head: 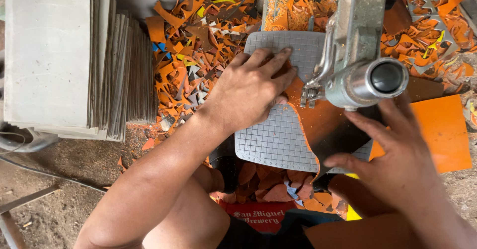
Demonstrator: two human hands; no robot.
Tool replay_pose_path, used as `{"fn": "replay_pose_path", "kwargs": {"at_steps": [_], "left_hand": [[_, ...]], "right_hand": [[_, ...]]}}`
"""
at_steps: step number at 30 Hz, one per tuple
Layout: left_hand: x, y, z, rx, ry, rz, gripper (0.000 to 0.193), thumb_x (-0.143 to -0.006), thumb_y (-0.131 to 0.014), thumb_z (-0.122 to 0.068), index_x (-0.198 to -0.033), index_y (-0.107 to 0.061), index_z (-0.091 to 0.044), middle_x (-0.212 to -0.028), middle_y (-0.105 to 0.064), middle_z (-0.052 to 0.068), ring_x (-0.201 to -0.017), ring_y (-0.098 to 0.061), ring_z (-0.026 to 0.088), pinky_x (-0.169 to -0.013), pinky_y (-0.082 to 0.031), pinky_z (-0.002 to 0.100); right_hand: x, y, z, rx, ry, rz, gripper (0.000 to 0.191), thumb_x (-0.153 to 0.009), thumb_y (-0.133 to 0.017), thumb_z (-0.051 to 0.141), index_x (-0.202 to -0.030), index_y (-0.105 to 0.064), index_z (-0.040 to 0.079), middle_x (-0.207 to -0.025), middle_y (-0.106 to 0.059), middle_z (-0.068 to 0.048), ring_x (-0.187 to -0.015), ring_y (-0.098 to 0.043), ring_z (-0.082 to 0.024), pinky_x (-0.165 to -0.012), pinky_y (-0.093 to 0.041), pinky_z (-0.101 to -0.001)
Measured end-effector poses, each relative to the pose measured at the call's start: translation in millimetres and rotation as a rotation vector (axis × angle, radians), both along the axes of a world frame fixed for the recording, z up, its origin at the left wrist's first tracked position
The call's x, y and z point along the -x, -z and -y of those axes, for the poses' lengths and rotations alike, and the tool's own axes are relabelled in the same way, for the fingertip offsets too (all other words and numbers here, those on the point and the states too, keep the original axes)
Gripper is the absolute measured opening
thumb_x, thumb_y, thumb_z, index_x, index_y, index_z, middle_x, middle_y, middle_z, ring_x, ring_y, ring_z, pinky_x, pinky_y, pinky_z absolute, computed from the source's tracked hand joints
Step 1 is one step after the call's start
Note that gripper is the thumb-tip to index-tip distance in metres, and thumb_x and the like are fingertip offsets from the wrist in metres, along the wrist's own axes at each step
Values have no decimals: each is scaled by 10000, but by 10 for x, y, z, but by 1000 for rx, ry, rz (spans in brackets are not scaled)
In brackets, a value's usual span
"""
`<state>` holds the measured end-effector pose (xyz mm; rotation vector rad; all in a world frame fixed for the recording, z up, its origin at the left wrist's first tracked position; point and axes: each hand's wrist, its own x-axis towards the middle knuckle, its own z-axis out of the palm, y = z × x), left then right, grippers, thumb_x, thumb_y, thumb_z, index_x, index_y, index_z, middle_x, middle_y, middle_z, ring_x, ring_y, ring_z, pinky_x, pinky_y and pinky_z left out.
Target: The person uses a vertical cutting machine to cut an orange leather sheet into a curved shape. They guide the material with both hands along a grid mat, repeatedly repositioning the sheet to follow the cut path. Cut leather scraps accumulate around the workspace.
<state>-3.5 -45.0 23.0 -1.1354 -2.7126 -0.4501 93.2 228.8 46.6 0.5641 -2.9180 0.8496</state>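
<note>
We are mid-cut on the orange sheet (323,124), which lies on the grey gridded mat (278,139) under the metal press (357,55). Judging by the curved edge already cut, the next move calls for holding the sheet flat and lined up under the press. Our left hand (251,87) lies palm down on the mat, fingers together, pressing the sheet's edge. Our right hand (397,154), near the press, is spread, fingertips on the sheet. Orange scraps (194,45) ring the mat; grey boards (74,60) stack beyond them.
</note>
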Motion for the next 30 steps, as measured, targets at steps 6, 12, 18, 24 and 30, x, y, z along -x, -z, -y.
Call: {"fn": "replay_pose_path", "kwargs": {"at_steps": [6,12,18,24,30], "left_hand": [[-19,-3,16,12,-25,-39,512,-792,-819,-247,-1275,-720,-112,-1472,-593,87,-1244,-595,258,-985,-548,442],[-103,-40,18,-10,-59,8,532,-823,-794,-369,-1251,-714,-62,-1432,-604,140,-1226,-582,305,-935,-553,470],[-189,-52,-7,-11,-103,-2,550,-849,-766,-388,-1262,-701,-32,-1412,-610,161,-1245,-569,332,-923,-552,485],[-250,-23,-23,-24,-135,9,542,-850,-765,-368,-1259,-702,-19,-1390,-619,164,-1252,-566,358,-928,-550,485],[-276,-11,-42,-49,-164,-10,572,-840,-769,-405,-1246,-703,-7,-1362,-628,184,-1221,-586,369,-975,-546,503]], "right_hand": [[-31,238,339,-208,58,28,694,-771,-820,422,-1277,-563,23,-1436,-501,-288,-1425,-304,-530,-1151,-187,-670],[151,298,179,-40,22,74,650,-753,-812,344,-1256,-550,27,-1267,-587,-213,-1300,-461,-465,-1117,-338,-599],[299,292,71,-75,-38,54,704,-732,-826,363,-1281,-566,5,-1324,-564,-270,-1262,-502,-488,-1066,-401,-564],[407,301,-1,-79,-51,156,623,-700,-834,370,-1170,-639,11,-1219,-636,-245,-1155,-597,-451,-971,-494,-517],[493,298,-58,-117,-75,167,614,-697,-858,397,-1141,-664,20,-1153,-678,-224,-1082,-641,-430,-902,-525,-509]]}}
